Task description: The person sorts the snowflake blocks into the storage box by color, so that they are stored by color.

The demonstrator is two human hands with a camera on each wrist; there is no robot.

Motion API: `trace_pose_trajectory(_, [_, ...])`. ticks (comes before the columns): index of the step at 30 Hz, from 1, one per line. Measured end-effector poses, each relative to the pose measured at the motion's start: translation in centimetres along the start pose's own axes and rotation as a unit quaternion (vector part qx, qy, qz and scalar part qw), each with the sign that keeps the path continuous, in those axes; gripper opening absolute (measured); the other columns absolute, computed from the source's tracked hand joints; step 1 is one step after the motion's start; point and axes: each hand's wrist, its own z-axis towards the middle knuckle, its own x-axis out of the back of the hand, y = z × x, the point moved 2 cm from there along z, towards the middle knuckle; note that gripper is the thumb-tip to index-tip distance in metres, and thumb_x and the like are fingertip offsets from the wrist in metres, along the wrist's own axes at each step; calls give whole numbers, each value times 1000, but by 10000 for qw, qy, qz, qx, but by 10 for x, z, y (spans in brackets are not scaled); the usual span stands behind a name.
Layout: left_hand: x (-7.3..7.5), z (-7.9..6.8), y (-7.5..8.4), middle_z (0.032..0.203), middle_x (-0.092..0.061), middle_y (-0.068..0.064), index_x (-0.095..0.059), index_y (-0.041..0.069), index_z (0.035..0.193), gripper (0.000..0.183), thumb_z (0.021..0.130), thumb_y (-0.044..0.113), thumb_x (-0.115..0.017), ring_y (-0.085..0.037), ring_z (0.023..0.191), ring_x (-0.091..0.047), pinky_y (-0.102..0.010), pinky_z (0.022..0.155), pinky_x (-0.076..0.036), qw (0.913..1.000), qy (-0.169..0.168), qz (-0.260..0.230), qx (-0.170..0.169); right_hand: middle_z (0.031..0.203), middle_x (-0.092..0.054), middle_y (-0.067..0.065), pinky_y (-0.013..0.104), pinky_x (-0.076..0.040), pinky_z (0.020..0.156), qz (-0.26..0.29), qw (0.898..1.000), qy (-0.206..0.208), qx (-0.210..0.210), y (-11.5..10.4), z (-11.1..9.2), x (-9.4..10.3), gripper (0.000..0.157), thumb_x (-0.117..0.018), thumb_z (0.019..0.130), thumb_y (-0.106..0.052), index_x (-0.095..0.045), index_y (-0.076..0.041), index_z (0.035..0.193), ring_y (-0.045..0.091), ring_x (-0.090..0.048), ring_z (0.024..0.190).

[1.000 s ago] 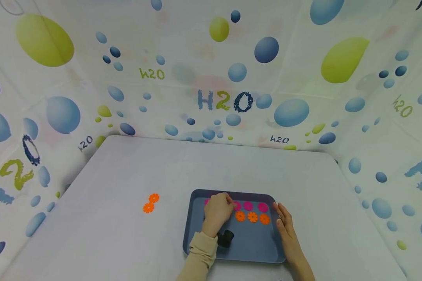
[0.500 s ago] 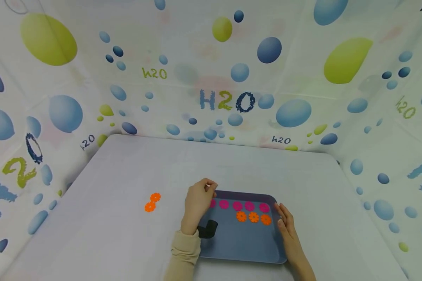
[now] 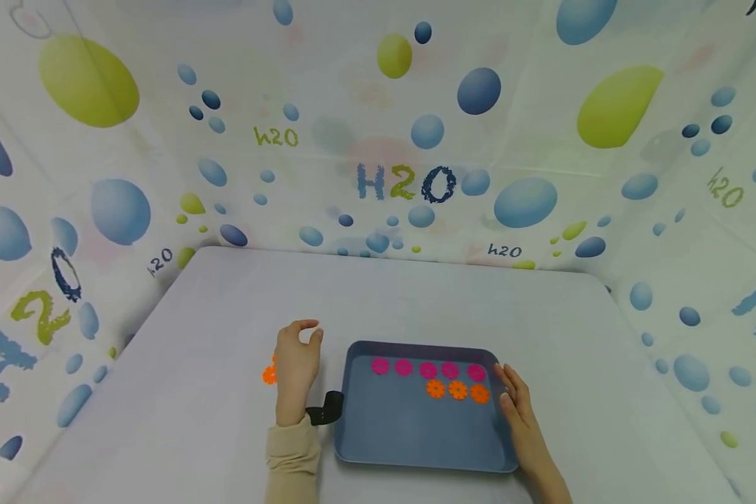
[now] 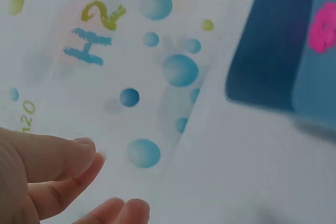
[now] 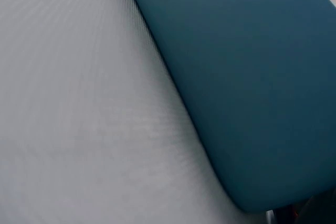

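Observation:
My left hand [image 3: 298, 371] is over the table left of the grey-blue tray [image 3: 416, 437], its thumb and fingers loosely curved with nothing between them. Beside it on the table lie orange flower-shaped discs [image 3: 269, 375], partly hidden by the hand. In the left wrist view the fingers [image 4: 63, 166] show bare, apart from the tray's corner. My right hand [image 3: 524, 427] rests against the tray's right side, fingers extended along the rim. Inside the tray, several pink flower-shaped discs [image 3: 428, 370] form a row near the far wall; below their right end sit three orange discs [image 3: 458, 390].
A white cloth covers the table [image 3: 227, 301]. Behind and beside it hangs a white curtain [image 3: 327, 84] printed with blue and green drops. A black camera mount [image 3: 327, 408] juts from the left wrist near the tray's left wall. The right wrist view shows mostly the tray's outer wall [image 5: 247, 93].
My left hand has moved left from the tray's pink row, out past the rim, to beside the loose orange discs, and its fingers have spread apart. The right hand stays at the tray's right side.

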Motion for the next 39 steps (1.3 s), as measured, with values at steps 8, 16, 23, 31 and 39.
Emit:
trace_pose_trajectory(8, [1, -1, -17, 129, -54, -28, -64, 3, 119, 29, 94, 16, -57, -41, 99, -58, -48, 76, -48, 9999, 71, 127, 80, 155, -20, 30, -2, -21, 96, 19, 9999, -20, 110, 1, 0, 1, 51, -26, 106, -10, -9, 1, 152, -24, -18, 132])
trace_pose_trajectory(16, [7, -4, -37, 121, -57, -32, -67, 2, 110, 24, 89, 11, -60, -51, 107, -46, -58, 84, -37, 9903, 1015, 909, 278, 155, -21, 29, -2, -21, 96, 14, 10000, -10, 93, 1, -1, 0, 51, -27, 106, -11, -8, 1, 152, -24, -18, 132])
trace_pose_trajectory(23, [11, -5, -50, 118, -53, -35, -63, -2, 114, 30, 87, 10, -60, -52, 110, -39, -60, 85, -31, 9863, 1164, 1006, 594, 156, -20, 27, -2, -21, 95, 2, 10000, -23, 16, 0, -1, 1, 52, -27, 106, -12, -8, -1, 153, -24, -18, 131])
trace_pose_trajectory(31, [9, -1, -57, 122, -51, -33, -54, -3, 128, 46, 85, 13, -63, -53, 113, -37, -63, 88, -26, 9851, 995, 1176, 760, 156, -20, 27, -2, -21, 95, 18, 10000, -13, -2, 1, -1, 0, 51, -26, 106, -12, -8, -1, 153, -24, -18, 131])
trace_pose_trajectory(39, [7, 0, -61, 116, -57, -33, -59, -3, 123, 42, 84, 9, -66, -51, 111, -41, -63, 90, -24, 9820, 988, 1403, 788, 156, -20, 28, -1, -21, 95, -5, 10000, -41, 7, -3, -1, 0, 51, -27, 106, -12, -8, 0, 152, -23, -18, 129])
